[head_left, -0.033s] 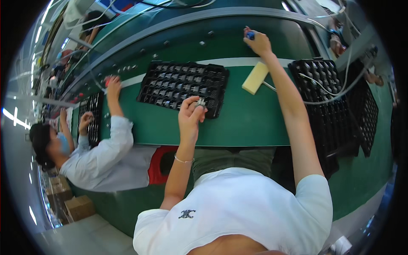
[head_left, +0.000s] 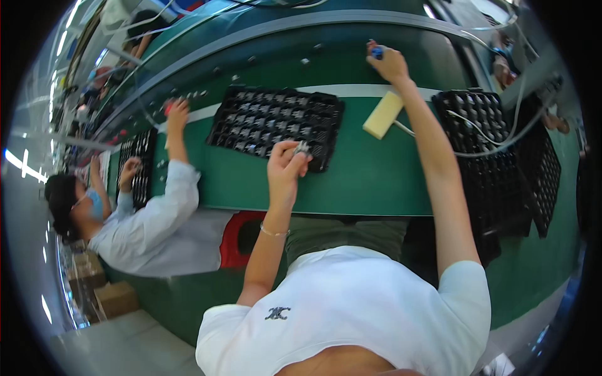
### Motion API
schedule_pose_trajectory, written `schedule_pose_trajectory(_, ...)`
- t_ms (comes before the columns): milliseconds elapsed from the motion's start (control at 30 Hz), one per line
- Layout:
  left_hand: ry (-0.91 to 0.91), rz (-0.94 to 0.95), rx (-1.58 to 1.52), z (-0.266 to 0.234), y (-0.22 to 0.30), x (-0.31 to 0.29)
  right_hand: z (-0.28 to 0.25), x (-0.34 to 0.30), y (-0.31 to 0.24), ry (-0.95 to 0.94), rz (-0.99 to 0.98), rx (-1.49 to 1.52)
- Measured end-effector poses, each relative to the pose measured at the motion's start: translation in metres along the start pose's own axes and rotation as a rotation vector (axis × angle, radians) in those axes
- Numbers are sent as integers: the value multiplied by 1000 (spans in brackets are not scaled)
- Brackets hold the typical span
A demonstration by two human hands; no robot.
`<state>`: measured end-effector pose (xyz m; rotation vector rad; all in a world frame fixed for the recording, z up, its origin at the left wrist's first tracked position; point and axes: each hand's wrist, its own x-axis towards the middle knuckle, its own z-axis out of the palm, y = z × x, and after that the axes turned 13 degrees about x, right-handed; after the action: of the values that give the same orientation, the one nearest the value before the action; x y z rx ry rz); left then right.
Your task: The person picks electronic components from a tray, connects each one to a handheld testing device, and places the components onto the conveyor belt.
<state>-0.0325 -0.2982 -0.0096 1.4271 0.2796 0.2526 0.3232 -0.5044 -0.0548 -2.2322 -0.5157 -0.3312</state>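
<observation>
- Left hand (head_left: 287, 168) still pinches a metal part (head_left: 301, 148); right hand (head_left: 388, 64) still grips a blue object (head_left: 377, 53).
- Green tabletop (head_left: 357, 178) lies open from yellow block (head_left: 383, 115) to near edge (head_left: 357, 215).

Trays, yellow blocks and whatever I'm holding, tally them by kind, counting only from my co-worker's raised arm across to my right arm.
Black tray: 1
Yellow block: 1
Metal part, in the left hand: 1
Blue object, in the right hand, partly hidden: 1
Total: 4
</observation>
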Motion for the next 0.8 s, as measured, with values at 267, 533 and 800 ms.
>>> schedule_pose_trajectory(267, -34, 124, 138, 26, 24, 22, -44, -82, -96, -252, 8, 992)
schedule_pose_trajectory(533, -72, 144, 250, 57, 21, 26, -56, -166, -153, -432, 374, 1216)
schedule_pose_trajectory(800, -168, 100, 388, 44, 14, 33, -56, -167, -133, -702, 548, 1390)
